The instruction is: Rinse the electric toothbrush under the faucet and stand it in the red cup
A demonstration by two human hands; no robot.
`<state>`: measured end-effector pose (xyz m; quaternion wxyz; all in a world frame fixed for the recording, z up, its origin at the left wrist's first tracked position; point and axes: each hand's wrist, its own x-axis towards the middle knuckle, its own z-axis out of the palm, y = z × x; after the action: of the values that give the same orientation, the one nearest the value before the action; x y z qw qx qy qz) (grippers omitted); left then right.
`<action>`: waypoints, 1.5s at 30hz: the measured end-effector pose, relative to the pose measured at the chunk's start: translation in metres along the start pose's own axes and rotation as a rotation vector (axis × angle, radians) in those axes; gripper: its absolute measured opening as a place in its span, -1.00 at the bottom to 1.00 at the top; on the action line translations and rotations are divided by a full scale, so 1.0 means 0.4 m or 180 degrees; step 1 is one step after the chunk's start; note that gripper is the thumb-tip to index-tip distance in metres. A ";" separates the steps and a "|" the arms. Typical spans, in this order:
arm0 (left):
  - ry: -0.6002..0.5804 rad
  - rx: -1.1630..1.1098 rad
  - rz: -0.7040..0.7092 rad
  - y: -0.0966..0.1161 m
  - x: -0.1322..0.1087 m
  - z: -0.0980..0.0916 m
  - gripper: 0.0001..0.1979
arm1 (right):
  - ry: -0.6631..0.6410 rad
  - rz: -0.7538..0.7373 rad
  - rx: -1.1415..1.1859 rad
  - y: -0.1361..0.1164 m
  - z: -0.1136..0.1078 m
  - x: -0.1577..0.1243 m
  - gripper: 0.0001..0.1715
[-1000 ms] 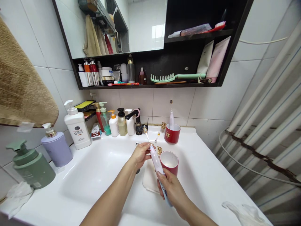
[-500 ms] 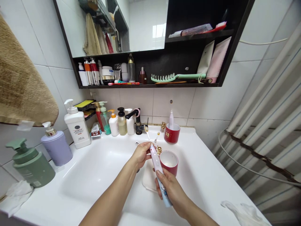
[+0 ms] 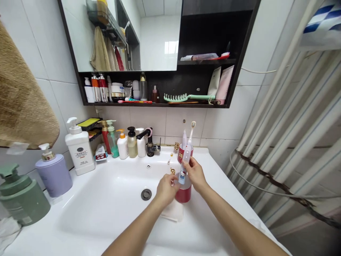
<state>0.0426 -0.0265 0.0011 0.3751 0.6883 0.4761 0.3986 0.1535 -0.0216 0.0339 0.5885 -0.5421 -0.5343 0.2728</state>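
My right hand [image 3: 196, 173] is closed around a pink-and-blue electric toothbrush [image 3: 187, 154], which is nearly upright, its head at the top. The brush's blue base is over the mouth of a red cup [image 3: 183, 195] with a white inside; whether it touches the cup's inside is unclear. At the cup's left rim is my left hand [image 3: 167, 186], fingers curled against it and slightly blurred. Beneath the cup and my left hand lies a pale flat pad [image 3: 173, 212]. Behind, a second red cup [image 3: 181, 153] holds a slim pale-purple device [image 3: 184, 138].
A white sink [image 3: 106, 206] with a dark drain [image 3: 146, 194] lies to the left. The black faucet [image 3: 151, 145] and several pump bottles line its back edge. A mirror cabinet [image 3: 154, 105] overhangs the counter. Striped pipes [image 3: 287, 142] stand at right.
The toothbrush has been raised upright and brought over the front red cup by my right hand. My left hand has left the brush head for the cup's rim. The view has shifted right.
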 end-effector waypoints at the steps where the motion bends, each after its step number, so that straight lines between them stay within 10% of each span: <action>1: 0.0012 0.0365 0.0131 -0.007 -0.007 0.015 -0.79 | 0.0033 0.0002 -0.0074 0.015 -0.005 0.014 -0.65; 15: -0.0490 0.0902 0.0966 0.022 0.023 0.077 -0.82 | -0.0170 0.0055 -0.0932 0.109 -0.078 0.019 -0.66; 22: -0.0607 0.0702 0.1495 0.133 0.135 0.144 -0.83 | 0.0141 0.0104 -0.1197 0.058 -0.200 0.121 -0.66; 33: -0.0538 0.0877 0.1201 0.150 0.286 0.257 -0.78 | 0.0153 0.0422 -0.2034 0.099 -0.262 0.278 -0.72; 39: 0.0188 0.1493 0.1556 0.136 0.305 0.216 -0.68 | 0.0144 0.0397 -0.2091 0.123 -0.254 0.345 -0.71; 45: 0.0186 0.1638 0.0802 0.087 0.320 0.136 -0.74 | 0.0505 0.0221 -0.1933 0.101 -0.258 0.340 -0.63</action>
<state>0.1335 0.0791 0.0348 0.1218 0.8028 0.4828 0.3278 0.2973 0.0756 0.0580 0.4300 -0.7305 -0.5248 0.0776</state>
